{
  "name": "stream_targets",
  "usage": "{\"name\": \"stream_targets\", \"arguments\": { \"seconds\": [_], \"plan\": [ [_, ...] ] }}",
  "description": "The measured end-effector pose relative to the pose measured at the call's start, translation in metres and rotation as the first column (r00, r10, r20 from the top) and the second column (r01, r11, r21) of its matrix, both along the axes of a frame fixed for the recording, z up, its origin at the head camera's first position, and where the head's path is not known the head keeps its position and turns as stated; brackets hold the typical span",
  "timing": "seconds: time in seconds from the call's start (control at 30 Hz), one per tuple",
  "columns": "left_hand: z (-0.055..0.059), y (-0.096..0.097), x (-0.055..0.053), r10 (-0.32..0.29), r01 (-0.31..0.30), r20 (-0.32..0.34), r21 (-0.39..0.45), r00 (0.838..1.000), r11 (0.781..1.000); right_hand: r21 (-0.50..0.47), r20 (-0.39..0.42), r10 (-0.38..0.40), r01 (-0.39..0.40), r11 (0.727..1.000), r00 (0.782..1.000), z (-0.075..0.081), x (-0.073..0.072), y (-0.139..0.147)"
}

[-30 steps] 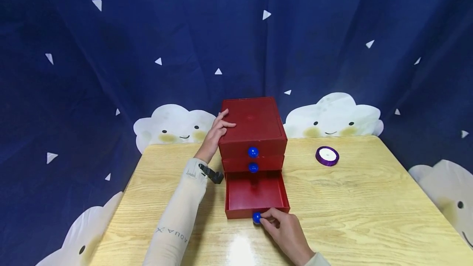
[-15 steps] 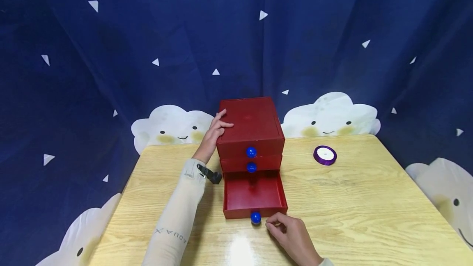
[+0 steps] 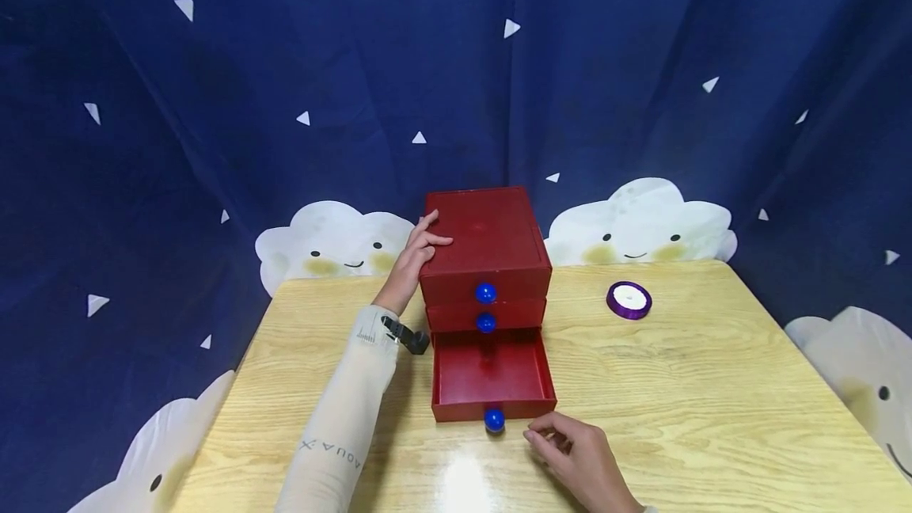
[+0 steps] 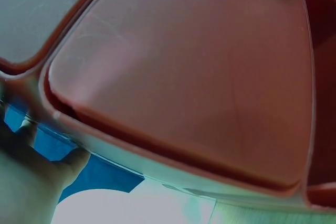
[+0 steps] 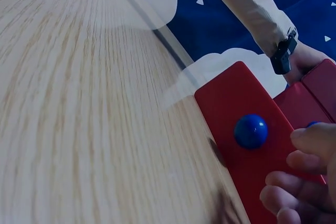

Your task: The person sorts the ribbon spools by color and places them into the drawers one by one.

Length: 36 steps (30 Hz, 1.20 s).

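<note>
A small red drawer cabinet (image 3: 484, 232) stands at the middle of the table, with blue round knobs on its drawers. Its bottom drawer (image 3: 492, 374) is pulled out and shows a bare red inside. My left hand (image 3: 411, 264) rests on the cabinet's upper left edge, fingers spread over the top; in the left wrist view the thumb (image 4: 76, 163) lies along its side. Just right of the bottom drawer's blue knob (image 3: 495, 420), my right hand (image 3: 580, 454) hovers with loosely curled fingers and nothing in them. The right wrist view shows that knob (image 5: 251, 131) apart from the fingertips.
A roll of purple ribbon (image 3: 629, 300) lies on the wooden table (image 3: 684, 402) to the right of the cabinet. Behind the table hangs a dark blue curtain (image 3: 456, 70) with white triangles and smiling clouds. A black strap (image 3: 406, 335) circles the left wrist.
My right hand has let go of the bottom drawer's knob and drawn off to the right. The drawer stays pulled out, and my left hand keeps its place on the cabinet.
</note>
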<state>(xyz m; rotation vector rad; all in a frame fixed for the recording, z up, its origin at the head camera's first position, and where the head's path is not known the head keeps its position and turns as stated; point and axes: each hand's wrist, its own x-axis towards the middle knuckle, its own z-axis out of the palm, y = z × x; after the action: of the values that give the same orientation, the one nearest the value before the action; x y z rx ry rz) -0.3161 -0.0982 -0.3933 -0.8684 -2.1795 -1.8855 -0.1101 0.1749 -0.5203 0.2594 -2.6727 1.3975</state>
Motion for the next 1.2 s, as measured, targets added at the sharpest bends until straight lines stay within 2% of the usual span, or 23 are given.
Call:
{"name": "stream_targets", "arguments": {
  "seconds": [0.17,0.33,0.63,0.93,1.2],
  "plan": [
    [0.001,0.001,-0.001,-0.003,0.002,-0.022,-0.005,1.0,1.0,-0.01,-0.09,-0.033,0.032,0.999,0.995,-0.003,0.002,0.006],
    [0.001,0.001,-0.001,-0.003,0.003,-0.009,-0.001,1.0,1.0,0.0,-0.148,-0.066,0.067,0.998,0.987,-0.006,0.001,0.012],
    [0.0,0.001,0.0,-0.008,0.008,-0.021,-0.001,1.0,1.0,0.037,-0.247,-0.063,0.075,0.997,0.967,-0.008,-0.001,0.027],
    [-0.001,0.0,-0.001,-0.001,0.001,-0.022,-0.004,1.0,1.0,0.033,-0.261,-0.027,0.037,0.999,0.965,-0.007,-0.008,0.039],
    [-0.002,0.001,-0.002,0.003,-0.003,-0.012,-0.003,1.0,1.0,0.066,-0.291,-0.078,0.102,0.993,0.954,-0.005,-0.022,0.054]
  ]
}}
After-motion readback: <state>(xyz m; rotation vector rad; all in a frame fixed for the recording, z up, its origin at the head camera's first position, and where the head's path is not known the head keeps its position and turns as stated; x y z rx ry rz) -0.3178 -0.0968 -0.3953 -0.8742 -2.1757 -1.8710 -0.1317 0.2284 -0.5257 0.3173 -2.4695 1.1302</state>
